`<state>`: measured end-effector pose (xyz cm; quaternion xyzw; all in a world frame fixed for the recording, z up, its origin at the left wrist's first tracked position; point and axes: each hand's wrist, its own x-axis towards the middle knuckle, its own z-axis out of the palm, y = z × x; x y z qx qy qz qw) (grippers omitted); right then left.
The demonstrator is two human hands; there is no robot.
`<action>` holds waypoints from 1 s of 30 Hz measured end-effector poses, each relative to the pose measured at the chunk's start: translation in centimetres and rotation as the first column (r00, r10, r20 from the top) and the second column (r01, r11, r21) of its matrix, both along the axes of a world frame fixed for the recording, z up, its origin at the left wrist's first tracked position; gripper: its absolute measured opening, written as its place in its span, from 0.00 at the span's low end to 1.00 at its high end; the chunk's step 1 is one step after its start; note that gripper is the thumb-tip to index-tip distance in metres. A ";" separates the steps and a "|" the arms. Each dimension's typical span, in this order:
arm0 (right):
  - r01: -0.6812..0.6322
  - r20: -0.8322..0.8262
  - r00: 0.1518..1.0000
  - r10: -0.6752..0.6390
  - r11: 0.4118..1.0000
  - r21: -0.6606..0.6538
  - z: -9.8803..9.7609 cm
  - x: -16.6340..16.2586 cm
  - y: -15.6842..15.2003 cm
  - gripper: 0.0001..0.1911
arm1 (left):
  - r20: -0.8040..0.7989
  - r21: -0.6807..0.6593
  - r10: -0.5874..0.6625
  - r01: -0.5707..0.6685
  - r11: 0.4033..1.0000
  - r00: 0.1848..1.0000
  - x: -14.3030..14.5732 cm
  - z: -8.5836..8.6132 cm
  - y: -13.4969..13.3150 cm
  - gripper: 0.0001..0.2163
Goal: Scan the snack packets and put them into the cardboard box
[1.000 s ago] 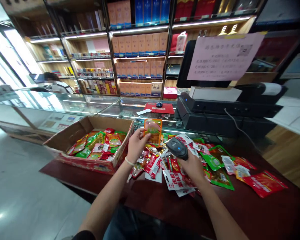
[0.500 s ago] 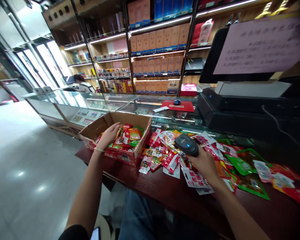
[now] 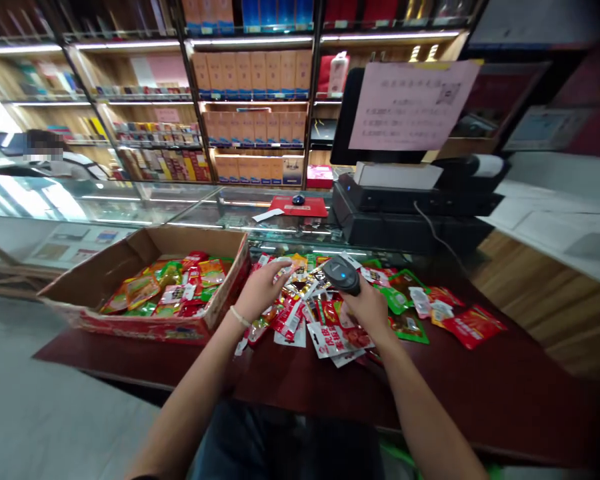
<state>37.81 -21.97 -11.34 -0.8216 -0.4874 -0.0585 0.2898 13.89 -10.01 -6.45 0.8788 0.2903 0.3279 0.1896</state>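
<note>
My right hand [image 3: 367,308] is wrapped round a black barcode scanner [image 3: 342,274] with a small blue light, held above heaped snack packets [image 3: 290,319]. Over the left side of that heap reaches my left hand [image 3: 263,290], fingers stretched out and thumb apart, with nothing seen in it. Whether its fingertips touch a packet I cannot tell. To its left stands an open cardboard box [image 3: 147,328] holding red, orange and green packets [image 3: 180,283]. A white and red packet [image 3: 337,339] lies below the scanner hand, partly over another.
A dark red table [image 3: 300,393] carries box and packets. Behind it runs a glass counter [image 3: 200,212] with a mouse [image 3: 298,199] on a red mat. A monitor with a pink paper sheet [image 3: 410,103] stands at right. A person [image 3: 55,157] is at far left.
My left hand has gone from over the box to the loose packets at its right. The view has turned right. The scanner stays in my right hand.
</note>
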 end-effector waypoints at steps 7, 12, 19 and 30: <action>0.182 0.085 0.980 -0.181 0.983 -0.012 0.7 2.5 -0.8 0.25 | -0.058 -0.030 -0.125 0.124 0.992 0.990 8.5 -5.9 2.2 0.16; 0.259 0.075 0.963 -0.258 0.966 0.000 1.0 4.2 -1.2 0.24 | -0.184 -0.012 -0.243 0.245 0.970 0.953 14.0 -7.1 2.6 0.16; 0.317 0.049 0.947 -0.318 0.948 0.027 0.8 4.9 -1.4 0.25 | -0.455 0.049 0.020 0.003 0.999 0.890 17.5 -7.8 2.4 0.34; 0.344 0.016 0.938 -0.346 0.937 0.065 0.8 4.8 -1.4 0.25 | -0.083 -0.299 -0.212 0.178 0.938 0.974 16.8 -7.8 3.4 0.12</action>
